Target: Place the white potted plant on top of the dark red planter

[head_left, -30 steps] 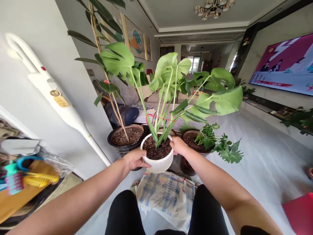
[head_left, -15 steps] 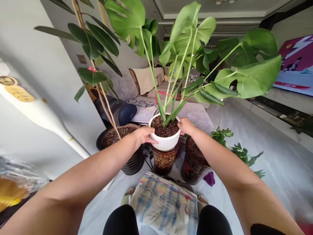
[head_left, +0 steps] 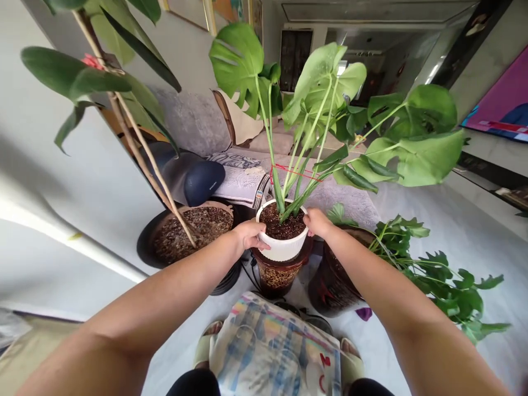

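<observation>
A white ribbed flowerpot (head_left: 284, 248) full of dark soil (head_left: 282, 224) is held between my two hands. My left hand (head_left: 252, 235) grips its left rim, thumb over the edge and fingers against the wall. On the opposite side my right hand (head_left: 317, 222) is closed on the rim. Out of the soil rises a monstera (head_left: 307, 126) with large split leaves, its stems looped by a red string (head_left: 295, 168). Under the white pot stands a brown speckled pot (head_left: 278, 275); whether the white one rests on it or hangs just inside its rim I cannot tell.
At left, a wide dark pot (head_left: 148, 242) holds a tall woody plant (head_left: 136, 148). A dark brown pot (head_left: 330, 286) with a trailing leafy plant (head_left: 449, 280) stands at right. Behind are a dark blue cushioned object (head_left: 204, 179) and a sofa (head_left: 243, 132). Patterned cloth (head_left: 272, 346) covers my lap.
My view has moved closer and shifted, so the side pots look larger and the leaves sit lower. Both hands keep their hold on the white flowerpot above the brown pot.
</observation>
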